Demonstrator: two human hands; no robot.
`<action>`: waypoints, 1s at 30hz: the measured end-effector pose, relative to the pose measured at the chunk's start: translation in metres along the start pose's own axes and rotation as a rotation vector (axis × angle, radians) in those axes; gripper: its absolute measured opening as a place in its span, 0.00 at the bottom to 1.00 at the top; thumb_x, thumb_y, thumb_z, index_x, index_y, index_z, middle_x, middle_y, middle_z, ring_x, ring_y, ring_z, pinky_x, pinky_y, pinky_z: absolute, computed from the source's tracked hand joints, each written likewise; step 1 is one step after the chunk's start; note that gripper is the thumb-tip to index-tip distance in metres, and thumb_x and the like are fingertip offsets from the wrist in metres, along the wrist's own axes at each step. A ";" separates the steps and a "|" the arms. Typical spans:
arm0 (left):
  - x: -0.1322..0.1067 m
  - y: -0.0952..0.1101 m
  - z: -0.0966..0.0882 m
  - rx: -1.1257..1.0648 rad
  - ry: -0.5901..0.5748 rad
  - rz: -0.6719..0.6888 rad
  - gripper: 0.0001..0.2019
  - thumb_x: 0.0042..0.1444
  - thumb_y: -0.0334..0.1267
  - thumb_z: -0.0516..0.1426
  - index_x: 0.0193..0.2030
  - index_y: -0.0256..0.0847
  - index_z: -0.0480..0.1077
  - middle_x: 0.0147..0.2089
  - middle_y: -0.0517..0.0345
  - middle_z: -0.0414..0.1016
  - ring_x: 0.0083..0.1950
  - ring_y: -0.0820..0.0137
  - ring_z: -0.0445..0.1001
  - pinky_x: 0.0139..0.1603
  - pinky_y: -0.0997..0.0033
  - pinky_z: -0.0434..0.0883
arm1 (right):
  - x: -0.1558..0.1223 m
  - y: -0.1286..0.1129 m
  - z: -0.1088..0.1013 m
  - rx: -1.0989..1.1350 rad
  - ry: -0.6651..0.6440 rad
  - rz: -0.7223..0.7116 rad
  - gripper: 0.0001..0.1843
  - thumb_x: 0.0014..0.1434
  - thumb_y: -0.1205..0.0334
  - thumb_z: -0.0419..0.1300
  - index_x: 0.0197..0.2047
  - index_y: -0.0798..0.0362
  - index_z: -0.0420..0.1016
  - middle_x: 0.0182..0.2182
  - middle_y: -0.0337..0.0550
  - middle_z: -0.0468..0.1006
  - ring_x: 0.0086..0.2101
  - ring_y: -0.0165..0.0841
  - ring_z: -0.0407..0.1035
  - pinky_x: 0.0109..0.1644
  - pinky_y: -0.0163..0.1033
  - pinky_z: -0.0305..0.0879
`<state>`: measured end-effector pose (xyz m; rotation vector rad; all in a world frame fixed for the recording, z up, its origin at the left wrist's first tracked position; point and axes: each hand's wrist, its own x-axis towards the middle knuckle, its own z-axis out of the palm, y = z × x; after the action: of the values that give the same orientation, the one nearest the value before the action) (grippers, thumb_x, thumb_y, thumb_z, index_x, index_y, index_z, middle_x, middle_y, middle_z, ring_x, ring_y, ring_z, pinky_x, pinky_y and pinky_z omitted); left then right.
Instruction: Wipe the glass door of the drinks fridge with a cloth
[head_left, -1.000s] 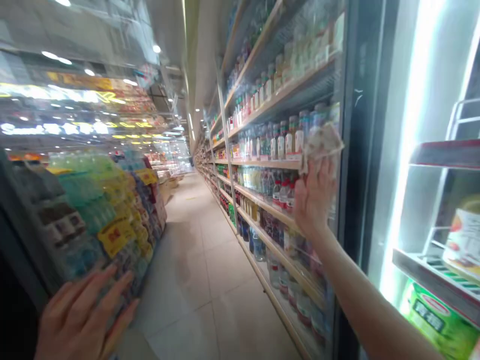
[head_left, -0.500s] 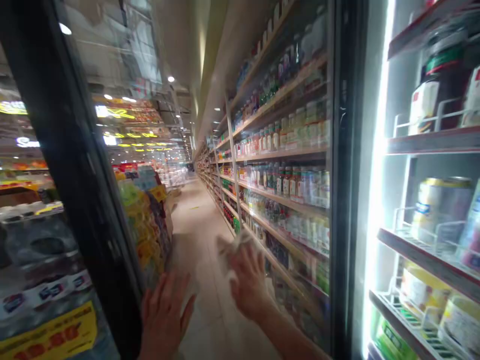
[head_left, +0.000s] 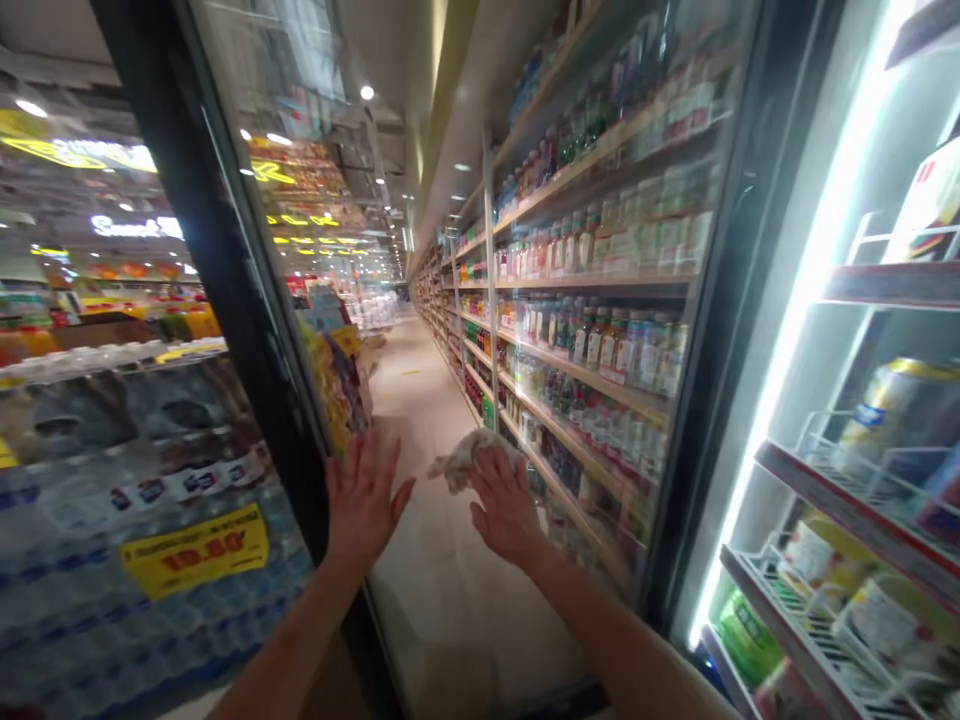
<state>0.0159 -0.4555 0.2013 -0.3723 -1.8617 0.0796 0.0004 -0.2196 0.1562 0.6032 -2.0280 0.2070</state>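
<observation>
A glass cooler door [head_left: 450, 620] in a dark frame stands swung open in front of me. My right hand [head_left: 506, 505] presses a crumpled, pale cloth [head_left: 459, 462] against the pane, fingers spread over it. Part of the cloth is hidden under the palm. To its left, my left hand [head_left: 364, 495] is open and holds nothing. It lies flat with fingers apart at the glass beside the door's dark left frame bar [head_left: 251, 310].
Lit cooler shelves [head_left: 862, 510] with cans and tubs are on the right. Shelves of bottles [head_left: 600, 340] show in the glass. Packed bottled water [head_left: 75, 560] with a yellow price sign [head_left: 196, 552] is stacked at left.
My right hand and the cloth have shifted slightly on the glass. My left hand appears higher and further right. The view has turned, showing more of the bottle stack.
</observation>
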 end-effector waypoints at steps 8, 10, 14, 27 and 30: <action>-0.001 0.000 0.000 0.001 -0.067 -0.040 0.35 0.60 0.40 0.53 0.69 0.46 0.38 0.69 0.43 0.46 0.70 0.54 0.44 0.66 0.41 0.47 | -0.007 0.045 -0.011 -0.110 0.170 0.305 0.29 0.60 0.61 0.47 0.65 0.56 0.54 0.63 0.56 0.57 0.66 0.46 0.38 0.63 0.61 0.45; -0.002 0.000 0.002 -0.003 -0.058 -0.046 0.35 0.59 0.40 0.53 0.69 0.47 0.38 0.69 0.43 0.46 0.70 0.54 0.44 0.66 0.40 0.46 | -0.005 0.032 -0.009 -0.068 0.064 0.148 0.29 0.59 0.62 0.48 0.64 0.53 0.56 0.64 0.52 0.57 0.66 0.44 0.39 0.65 0.59 0.42; -0.003 0.001 0.005 -0.020 -0.056 -0.053 0.34 0.59 0.41 0.53 0.68 0.46 0.41 0.69 0.41 0.48 0.70 0.53 0.44 0.65 0.40 0.46 | -0.003 0.050 -0.022 -0.095 0.018 0.133 0.27 0.59 0.62 0.48 0.63 0.50 0.59 0.63 0.48 0.59 0.65 0.41 0.45 0.65 0.58 0.42; -0.006 0.003 0.013 -0.048 -0.040 -0.101 0.32 0.60 0.42 0.52 0.68 0.45 0.45 0.69 0.41 0.48 0.70 0.52 0.44 0.65 0.38 0.43 | 0.006 0.087 -0.032 -0.135 0.196 0.384 0.30 0.61 0.58 0.44 0.66 0.54 0.51 0.65 0.55 0.53 0.65 0.46 0.42 0.63 0.61 0.46; -0.003 0.006 0.010 -0.052 -0.083 -0.124 0.28 0.60 0.42 0.51 0.67 0.42 0.50 0.68 0.40 0.50 0.70 0.51 0.44 0.65 0.38 0.45 | 0.018 0.093 -0.038 -0.146 0.323 0.568 0.32 0.62 0.57 0.43 0.66 0.60 0.49 0.65 0.62 0.48 0.65 0.50 0.39 0.61 0.65 0.47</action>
<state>0.0088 -0.4495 0.1943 -0.2921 -1.9680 -0.0389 -0.0237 -0.1313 0.2007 -0.1080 -1.8321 0.4556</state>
